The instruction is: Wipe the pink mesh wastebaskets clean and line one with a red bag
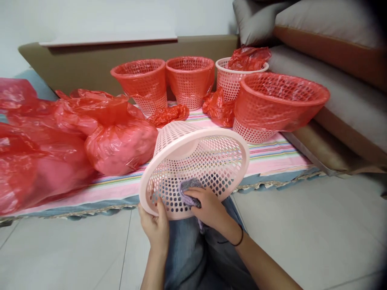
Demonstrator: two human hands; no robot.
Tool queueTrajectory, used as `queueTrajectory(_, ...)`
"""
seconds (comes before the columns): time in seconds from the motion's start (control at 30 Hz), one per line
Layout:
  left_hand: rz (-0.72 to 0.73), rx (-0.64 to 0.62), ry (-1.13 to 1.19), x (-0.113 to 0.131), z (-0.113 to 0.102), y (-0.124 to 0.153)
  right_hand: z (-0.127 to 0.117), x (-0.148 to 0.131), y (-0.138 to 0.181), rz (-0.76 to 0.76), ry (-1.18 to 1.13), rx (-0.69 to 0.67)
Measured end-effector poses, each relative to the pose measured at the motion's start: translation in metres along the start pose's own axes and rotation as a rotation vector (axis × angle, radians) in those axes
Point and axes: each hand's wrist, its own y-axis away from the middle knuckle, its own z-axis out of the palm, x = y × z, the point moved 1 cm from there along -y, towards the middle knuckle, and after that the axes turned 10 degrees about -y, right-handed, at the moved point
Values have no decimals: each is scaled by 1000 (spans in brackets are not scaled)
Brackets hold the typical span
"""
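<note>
A pale pink mesh basket (211,151) lies tilted on its side over my lap, its open mouth facing me. My left hand (155,227) grips the basket's lower rim, thumb inside. My right hand (208,207) reaches into the mouth and presses a small purple-grey cloth (189,186) against the inner wall, fingers closed on it.
Several mesh baskets lined with red plastic bags (279,100) stand on a striped pink mat (272,155); one pale basket (229,82) holds a crumpled red bag. Loose and stuffed red bags (121,141) pile at left. A sofa (332,72) stands at right, tiled floor (317,233) around me.
</note>
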Motion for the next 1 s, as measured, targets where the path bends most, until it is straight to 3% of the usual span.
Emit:
queueTrajectory(0.13,-6,-12,37,-5,2,1,-17,-1,9,-56,-253,-105)
queueTrajectory(0.27,-31,-41,80,-3,2,2,-25,-2,-19,-105,-254,80)
queueTrajectory(0.37,-44,-39,77,-1,1,2,-11,-1,-47,-176,-121,199)
queueTrajectory(0.5,-64,-46,82,-2,0,3,16,3,-60,-146,5,139)
queueTrajectory(0.6,-59,-31,61,-5,2,5,22,4,-54,-140,55,112)
queueTrajectory(0.8,-142,10,60,-12,4,10,11,1,-35,-100,87,35)
queueTrajectory(1.0,-134,59,55,-9,4,12,6,-3,-2,-27,52,-52)
